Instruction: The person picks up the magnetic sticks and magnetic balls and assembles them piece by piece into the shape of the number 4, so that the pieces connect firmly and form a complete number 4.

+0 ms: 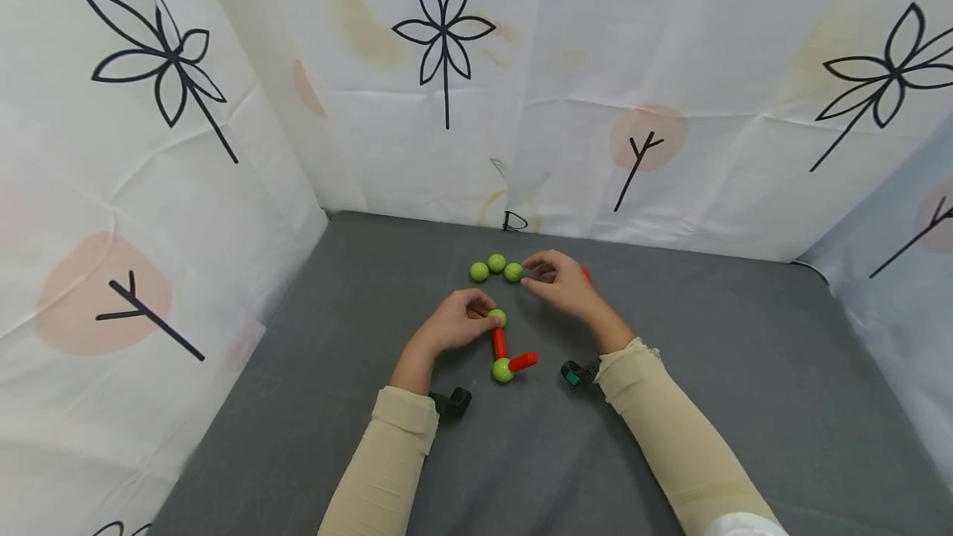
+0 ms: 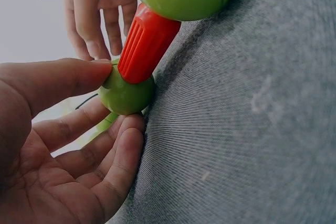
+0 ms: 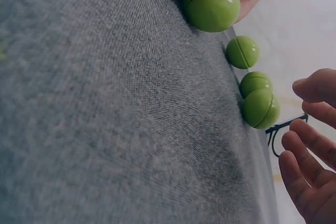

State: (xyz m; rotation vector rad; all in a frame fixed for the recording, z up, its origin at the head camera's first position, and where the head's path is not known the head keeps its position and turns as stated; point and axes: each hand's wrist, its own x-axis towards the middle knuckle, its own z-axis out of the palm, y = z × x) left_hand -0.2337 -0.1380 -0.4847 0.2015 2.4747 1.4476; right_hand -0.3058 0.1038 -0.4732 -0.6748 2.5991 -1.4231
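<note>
My left hand point(image 1: 456, 323) pinches a green ball point(image 2: 126, 95) between thumb and fingers, close over the grey cloth. A ribbed red rod point(image 1: 500, 343) joins this ball to a second green ball point(image 1: 503, 370) nearer me. From that second ball another red rod point(image 1: 524, 361) sticks out to the right. My right hand point(image 1: 563, 286) is beside three loose green balls point(image 1: 496, 263), its fingers spread and relaxed with nothing between them in the right wrist view. Another red piece point(image 1: 586, 275) shows just past the right hand, mostly hidden behind it.
A grey cloth point(image 1: 357, 304) covers the table. White printed curtains point(image 1: 551, 164) stand along its back and both sides. Black wrist cameras point(image 1: 454, 404) are strapped below each hand, over the table surface.
</note>
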